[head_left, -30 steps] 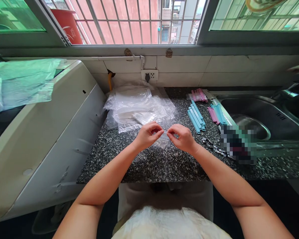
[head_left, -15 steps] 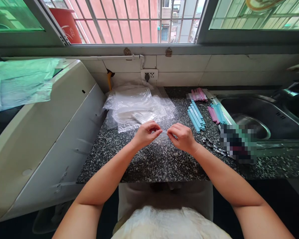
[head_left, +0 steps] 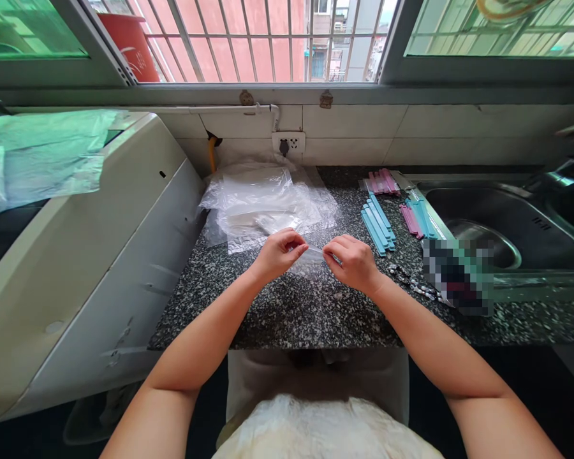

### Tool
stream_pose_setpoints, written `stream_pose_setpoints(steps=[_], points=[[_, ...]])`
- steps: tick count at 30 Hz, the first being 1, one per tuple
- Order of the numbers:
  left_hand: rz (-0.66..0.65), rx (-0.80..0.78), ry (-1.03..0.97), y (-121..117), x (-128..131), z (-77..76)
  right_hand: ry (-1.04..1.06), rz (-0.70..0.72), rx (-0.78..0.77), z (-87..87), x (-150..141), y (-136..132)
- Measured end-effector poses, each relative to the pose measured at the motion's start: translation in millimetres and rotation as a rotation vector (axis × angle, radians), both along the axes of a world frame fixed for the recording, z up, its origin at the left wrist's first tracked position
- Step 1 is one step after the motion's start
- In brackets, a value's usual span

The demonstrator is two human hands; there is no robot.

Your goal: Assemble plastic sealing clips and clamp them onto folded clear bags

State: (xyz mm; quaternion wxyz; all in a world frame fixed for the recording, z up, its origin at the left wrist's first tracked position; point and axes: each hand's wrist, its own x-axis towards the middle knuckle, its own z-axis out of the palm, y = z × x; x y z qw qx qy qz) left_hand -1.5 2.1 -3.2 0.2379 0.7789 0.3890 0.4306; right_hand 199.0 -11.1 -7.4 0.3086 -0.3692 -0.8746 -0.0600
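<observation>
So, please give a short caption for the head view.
Both hands, left and right, pinch a small clear bag over a granite counter.

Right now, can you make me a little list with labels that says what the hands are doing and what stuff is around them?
left hand: left hand pinches one end of a small clear bag
right hand: right hand pinches the bag's other end
surface: speckled countertop
behind the hands: pile of clear plastic bags
to the right: blue clips, pink clips, a bead string
far right: metal sink
on the wall: socket
</observation>
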Motion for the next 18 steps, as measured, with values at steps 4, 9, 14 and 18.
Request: stream_pose_setpoints(steps=[4, 9, 14, 18], points=[[-0.004, 0.0, -0.003, -0.2, -0.1, 1.0, -0.003, 0.005, 0.008, -1.1, 0.1, 0.9], [-0.005, 0.002, -0.01, -0.7, -0.6, 2.6, 0.012, 0.012, 0.03, -2.3, -0.1, 1.5], [0.01, 0.001, -0.025, 0.0, -2.6, 3.4, 0.043, 0.005, -0.007, -2.5, 0.8, 1.4], [0.012, 0.0, -0.033, 1.1, -4.2, 3.2, 0.037, 0.009, -0.011, -3.6, 2.2, 2.7]])
